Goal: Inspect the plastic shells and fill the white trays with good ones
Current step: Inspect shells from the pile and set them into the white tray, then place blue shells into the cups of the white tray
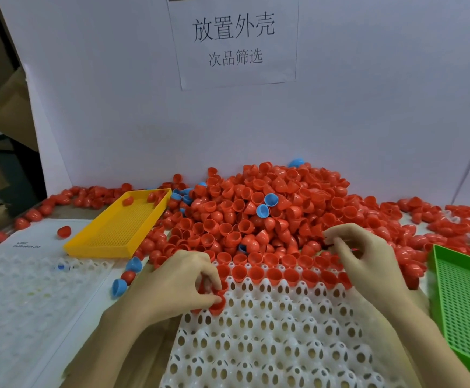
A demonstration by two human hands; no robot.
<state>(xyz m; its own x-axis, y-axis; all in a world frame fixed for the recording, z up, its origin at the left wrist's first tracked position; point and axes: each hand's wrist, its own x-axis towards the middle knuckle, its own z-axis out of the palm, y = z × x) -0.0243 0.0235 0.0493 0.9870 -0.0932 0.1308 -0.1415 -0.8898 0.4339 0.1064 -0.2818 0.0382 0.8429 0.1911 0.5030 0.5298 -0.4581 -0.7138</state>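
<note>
A big heap of red plastic shells point(256, 211), with a few blue shells point(267, 204) mixed in, lies against the white back wall. In front of me sits a white tray point(270, 340) of egg-shaped pockets; its two far rows hold red shells point(273, 273). My left hand point(178, 284) pinches a red shell point(217, 301) at the tray's left side, in the third row. My right hand point(365, 253) hovers at the heap's near edge, fingers curled, pinching a red shell that is mostly hidden.
A yellow mesh bin point(110, 242) with two red shells stands at the left. A green mesh bin point(466, 309) sits at the right edge. Another white tray point(27, 298) lies on paper at the left. Loose blue and red shells point(127, 275) lie between the trays.
</note>
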